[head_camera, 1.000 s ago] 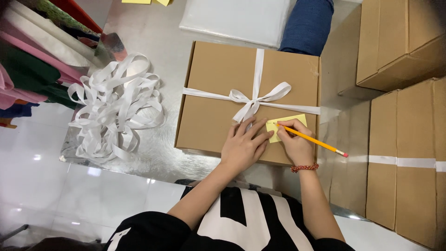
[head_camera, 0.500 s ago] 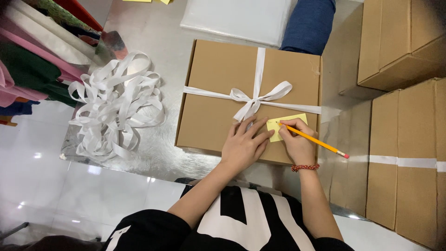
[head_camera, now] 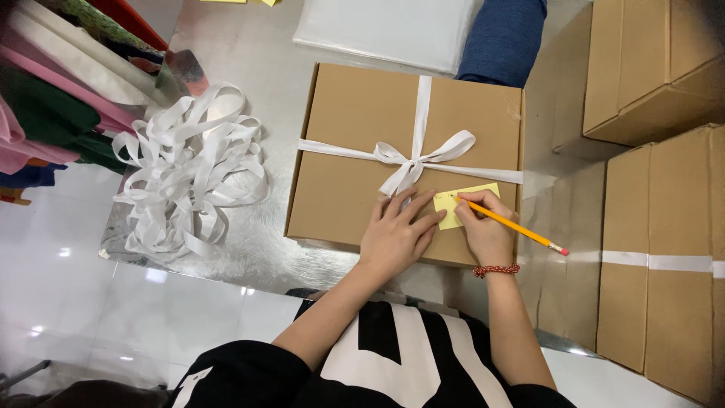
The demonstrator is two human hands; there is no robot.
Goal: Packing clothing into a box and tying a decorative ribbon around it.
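The right hand (head_camera: 487,230) pinches a yellow pencil (head_camera: 513,227) btwn thumb and fingers, tip down on the far-left corner of a yellow sticky note (head_camera: 462,196), eraser end angled out to the near right; the left hand (head_camera: 394,238) lies flat w/ fingers spread, pressing on the box lid just left of the note, fingertips at its edge; the note sits on the near-right part of a flat brown cardboard box (head_camera: 355,128), just near of the white ribbon (head_camera: 411,159) tied crosswise w/ a bow at the middle; vs. a second ago little has shifted: the pencil tip has crept slightly left and up along the note, the left hand has stayed planted in the same spot, box and ribbon haven't budged; judging from that, writing on the note is under way, w/ the note held steady by the flat hand; any marks on the paper are too small to make out; to the left, on the shiny silver tabletop (head_camera: 257,249), a loose heap of white ribbon (head_camera: 189,170); far left, folded coloured fabrics (head_camera: 53,98); far side, a white plastic-wrapped bundle (head_camera: 385,30) and blue cloth (head_camera: 502,38); right, stacked cardboard cartons (head_camera: 664,189); a red bead bracelet (head_camera: 496,270) on the right wrist.
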